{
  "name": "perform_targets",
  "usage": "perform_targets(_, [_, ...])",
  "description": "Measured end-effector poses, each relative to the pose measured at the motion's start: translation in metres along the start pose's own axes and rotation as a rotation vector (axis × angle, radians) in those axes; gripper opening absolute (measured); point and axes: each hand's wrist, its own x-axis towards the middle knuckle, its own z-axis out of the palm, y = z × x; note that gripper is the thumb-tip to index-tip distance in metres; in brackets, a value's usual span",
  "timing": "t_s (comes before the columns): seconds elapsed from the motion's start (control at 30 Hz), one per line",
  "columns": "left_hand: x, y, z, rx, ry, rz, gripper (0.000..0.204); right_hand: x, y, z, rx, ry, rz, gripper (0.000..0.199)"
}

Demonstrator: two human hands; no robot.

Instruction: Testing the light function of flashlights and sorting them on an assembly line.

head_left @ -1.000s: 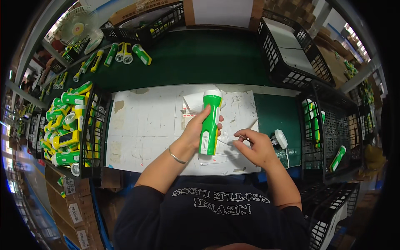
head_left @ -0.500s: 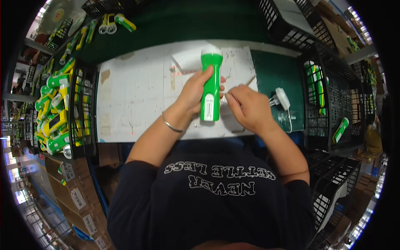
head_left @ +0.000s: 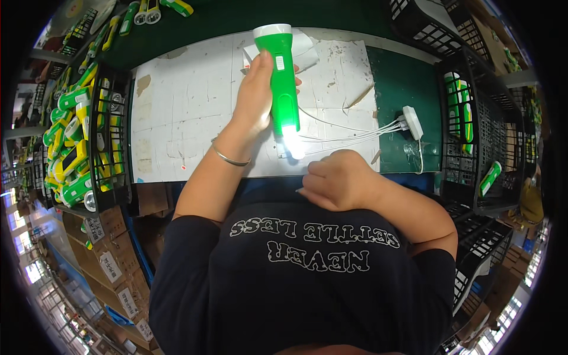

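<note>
My left hand (head_left: 255, 89) is wrapped round a green flashlight (head_left: 283, 77), held above the white work board. Its wide white head points away from me, and a small white switch shows on the barrel below the head. At the near end a bright white light (head_left: 292, 143) glows and washes out the detail there. My right hand (head_left: 340, 180) is curled closed at the board's near edge, close to my shirt and apart from the flashlight. Whatever it may hold is hidden by its fingers.
White cables (head_left: 361, 134) run across the board (head_left: 189, 112) from a white multi-port charger (head_left: 413, 123) at right. A black crate (head_left: 109, 195) of green and yellow flashlights stands left; another crate (head_left: 473, 204) with several green ones stands right. A paper piece (head_left: 305, 52) lies behind the flashlight.
The flashlight has moved away and slightly left, and turned so its switch faces up; its near end now glows. My right hand has drawn back toward my body, with its fingers curled.
</note>
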Motion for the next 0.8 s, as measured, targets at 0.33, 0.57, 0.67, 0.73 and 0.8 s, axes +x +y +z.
perform_targets(0.33, [-0.014,0.003,0.016,0.117,-0.111,-0.090,0.032,0.023,0.043,0.013,0.558,0.459,0.657,0.039])
perform_targets(0.57, [-0.027,0.017,0.007,0.527,-0.194,-0.097,0.041,0.018,0.073,-0.027,0.705,0.453,0.712,0.030])
perform_targets(0.67, [-0.036,0.022,0.007,0.998,-0.302,0.226,0.047,0.017,0.075,-0.044,0.599,0.118,0.662,0.059])
perform_targets(0.73, [-0.041,0.035,0.000,1.316,-0.466,0.309,0.047,0.016,0.075,-0.049,0.634,0.010,0.563,0.067])
perform_targets(0.8, [-0.046,0.052,-0.011,1.426,-0.455,0.185,0.040,0.013,0.072,-0.051,0.672,0.000,0.603,0.066])
